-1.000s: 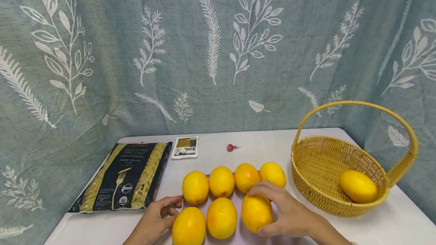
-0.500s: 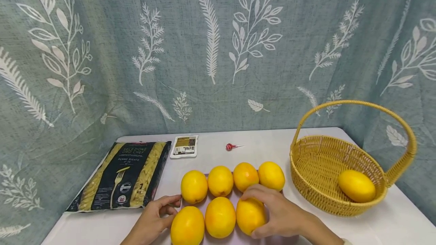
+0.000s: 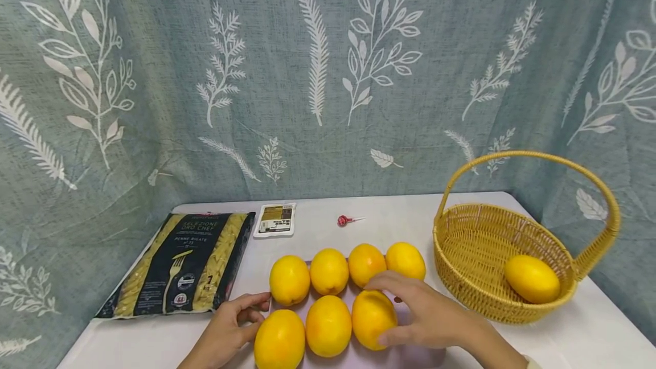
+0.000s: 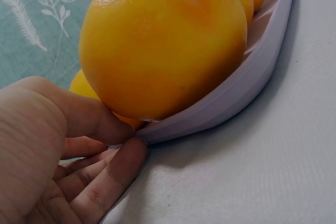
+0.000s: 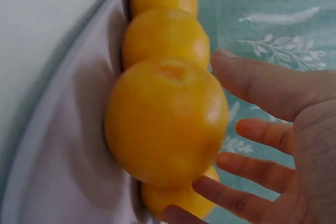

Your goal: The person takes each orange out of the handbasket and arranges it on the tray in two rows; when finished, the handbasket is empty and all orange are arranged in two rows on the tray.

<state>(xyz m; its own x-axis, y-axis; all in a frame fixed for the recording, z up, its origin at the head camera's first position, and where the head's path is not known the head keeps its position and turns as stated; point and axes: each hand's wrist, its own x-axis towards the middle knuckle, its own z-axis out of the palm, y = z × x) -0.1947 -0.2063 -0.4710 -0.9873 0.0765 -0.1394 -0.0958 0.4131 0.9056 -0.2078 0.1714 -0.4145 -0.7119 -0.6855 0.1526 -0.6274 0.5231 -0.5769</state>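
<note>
A lilac tray (image 4: pixel 226 98) holds two rows of yellow-orange oranges, and my left hand (image 3: pixel 233 326) pinches its left rim between thumb and fingers. Close by that hand is the front-left orange (image 4: pixel 163 45); to its right sits a middle orange (image 3: pixel 328 326). My right hand (image 3: pixel 420 312) is spread around the front row's rightmost orange (image 3: pixel 374 320). In the right wrist view its fingers (image 5: pixel 252 166) are loosely extended and the thumb stands off the fruit; whether a fingertip touches it I cannot tell. The back row includes a far-right orange (image 3: pixel 405 261).
Right of the tray stands a wicker basket (image 3: pixel 461 275) with a tall handle and one yellow fruit (image 3: pixel 532 279) inside. A bag of penne pasta (image 3: pixel 179 263) lies at left. Behind the tray are a small flat packet (image 3: pixel 274 220) and a red lollipop (image 3: pixel 343 220). A patterned curtain (image 3: pixel 287 73) closes off the back.
My right hand has shifted the front-right orange leftward, up beside the middle one, and its fingers have loosened from it. My left hand stays at the tray's rim.
</note>
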